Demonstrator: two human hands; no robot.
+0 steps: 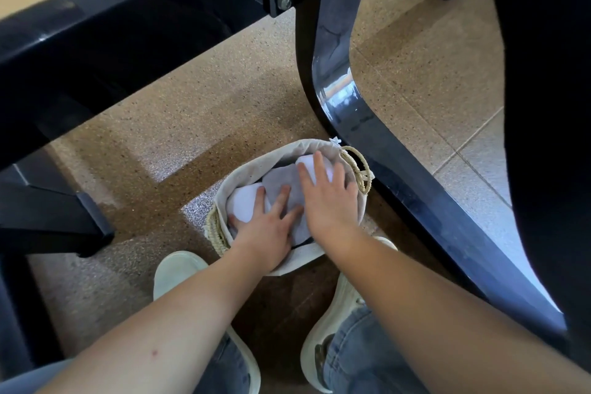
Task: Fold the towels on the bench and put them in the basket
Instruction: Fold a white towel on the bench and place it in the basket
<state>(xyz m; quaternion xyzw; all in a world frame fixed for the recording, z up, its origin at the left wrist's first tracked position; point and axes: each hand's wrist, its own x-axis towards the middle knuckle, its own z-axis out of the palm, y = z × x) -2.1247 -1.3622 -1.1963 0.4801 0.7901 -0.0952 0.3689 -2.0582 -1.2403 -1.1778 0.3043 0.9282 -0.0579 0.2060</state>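
Basket [256, 166]: stands on the tiled floor [179, 125] at the person's twelve o'clock, just ahead of both shoes. I'd say it sits there so they can bend straight down into it.
Towels: all the ones I can see are inside the liner. A grey towel [278, 181] lies across the middle. A white towel [244, 205] is bunched at the basket's eight o'clock, and a second white towel [329, 169] sits at one o'clock.
Why the hands are down: the pile looks level with the rim, so I judge this as tamping it flat to seat the load.
Left hand [268, 233]: palm down at the basket's six o'clock, fingers straight and fanned. It presses the grey towel and the edge of the white one and grips nothing.
Right hand [326, 198]: palm down toward two o'clock, fingers spread and reaching onto the far white towel. It presses flat and holds nothing.
Arms: both forearms come in bare from the near side and converge over the basket, the wrists close together.
Black frame leg [335, 89]: sweeps past just beside the basket's three o'clock side. Whether it touches the wicker handle I can't tell.
Stage: placing looks nearly done, though the bench top is out of sight.
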